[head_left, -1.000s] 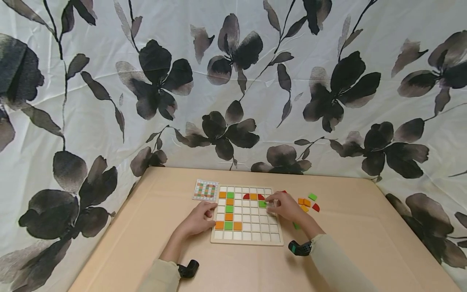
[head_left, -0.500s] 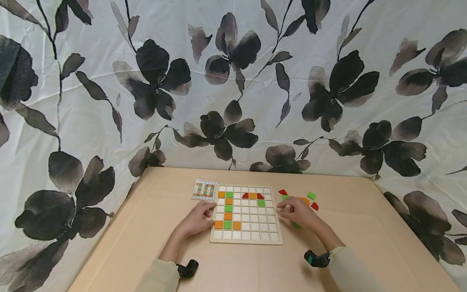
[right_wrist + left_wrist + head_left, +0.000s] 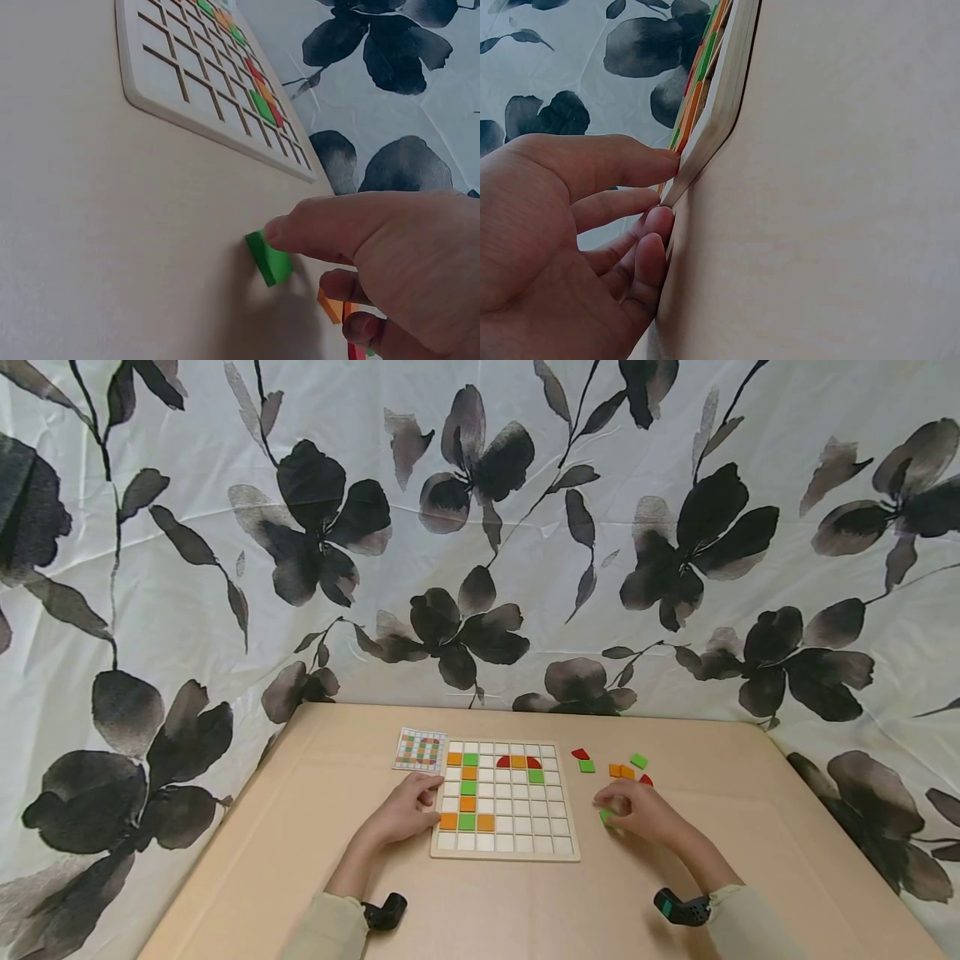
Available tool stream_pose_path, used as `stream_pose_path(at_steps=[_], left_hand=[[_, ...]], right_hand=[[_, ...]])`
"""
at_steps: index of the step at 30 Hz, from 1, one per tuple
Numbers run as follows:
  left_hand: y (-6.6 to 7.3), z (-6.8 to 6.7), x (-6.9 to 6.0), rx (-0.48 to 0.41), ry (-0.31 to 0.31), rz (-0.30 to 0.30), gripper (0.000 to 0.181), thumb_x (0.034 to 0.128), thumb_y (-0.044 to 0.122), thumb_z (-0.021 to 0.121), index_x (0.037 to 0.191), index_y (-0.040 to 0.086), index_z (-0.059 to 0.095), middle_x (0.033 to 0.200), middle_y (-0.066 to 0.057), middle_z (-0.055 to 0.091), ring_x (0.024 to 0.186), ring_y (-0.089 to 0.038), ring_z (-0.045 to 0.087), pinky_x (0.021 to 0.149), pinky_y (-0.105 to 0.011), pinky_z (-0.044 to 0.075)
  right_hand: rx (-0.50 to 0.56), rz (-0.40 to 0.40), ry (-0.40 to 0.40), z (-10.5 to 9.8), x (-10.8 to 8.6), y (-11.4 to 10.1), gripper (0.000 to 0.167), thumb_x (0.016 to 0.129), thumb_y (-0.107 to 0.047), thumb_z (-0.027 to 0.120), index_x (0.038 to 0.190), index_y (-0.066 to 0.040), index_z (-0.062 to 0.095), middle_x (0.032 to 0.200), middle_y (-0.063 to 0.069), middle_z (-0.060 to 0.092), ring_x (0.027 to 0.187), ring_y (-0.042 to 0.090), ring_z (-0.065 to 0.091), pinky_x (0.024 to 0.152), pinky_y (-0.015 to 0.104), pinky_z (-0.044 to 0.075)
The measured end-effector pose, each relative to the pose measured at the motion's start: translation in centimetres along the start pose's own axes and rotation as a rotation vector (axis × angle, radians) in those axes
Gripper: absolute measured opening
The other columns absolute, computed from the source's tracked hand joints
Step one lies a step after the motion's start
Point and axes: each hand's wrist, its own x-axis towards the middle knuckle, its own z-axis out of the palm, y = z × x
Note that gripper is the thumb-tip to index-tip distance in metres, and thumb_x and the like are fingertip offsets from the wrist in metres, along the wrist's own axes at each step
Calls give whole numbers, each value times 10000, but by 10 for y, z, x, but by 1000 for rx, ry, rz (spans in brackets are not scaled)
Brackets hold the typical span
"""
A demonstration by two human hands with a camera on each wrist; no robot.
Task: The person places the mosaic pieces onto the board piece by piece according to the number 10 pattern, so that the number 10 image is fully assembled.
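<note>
A pale grid board (image 3: 517, 847) lies flat, with orange, green and red tiles in some squares. At its left edge rests my left hand (image 3: 408, 806), thumb straight; in the left wrist view the thumb and fingertips touch the side of the board (image 3: 712, 127) near a corner. To the right of the board, my right hand (image 3: 637, 810) is over loose tiles. In the right wrist view its thumb (image 3: 300, 229) touches a green tile (image 3: 274, 262), while the other visible fingertips are apart from that tile. Part of this tile is hidden in the head view.
A small pattern card (image 3: 420, 750) lies at the board's upper left. Loose pieces beyond my right hand include a red tile (image 3: 580, 753), a green tile (image 3: 587, 767), several orange tiles (image 3: 621, 771) and another green tile (image 3: 638, 761). A floral curtain (image 3: 480, 527) hangs behind the table (image 3: 352, 727).
My right hand has left the green tile in the board's second row and moved right and toward me, to the loose green tile. My left hand has stayed at the board's edge.
</note>
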Motion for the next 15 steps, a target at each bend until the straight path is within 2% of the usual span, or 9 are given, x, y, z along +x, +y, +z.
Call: stream_pose_path(at_steps=[8,13,15], left_hand=[[0,0,-1,-5,-1,-4,591,798,18,727,1352,6,523,1107,-92,454,899,-166,447,680,-223,371],[0,0,-1,-4,-5,3,594,802,16,724,1358,1,515,1097,-93,452,896,-167,444,676,-223,369],[0,0,-1,-3,-4,3,593,803,20,724,1358,3,516,1096,-92,454,896,-165,443,677,-223,370]], right_hand=[[-27,-36,-16,-1,-5,10,274,755,-38,771,1013,-105,710,867,22,568,708,146,446,564,211,402],[-39,-73,-7,1,-7,13,232,754,-49,775,966,-103,698,822,23,545,704,128,451,576,205,416],[-40,-63,-2,2,-8,12,229,750,-46,775,954,-109,693,817,14,544,719,131,457,588,198,424]])
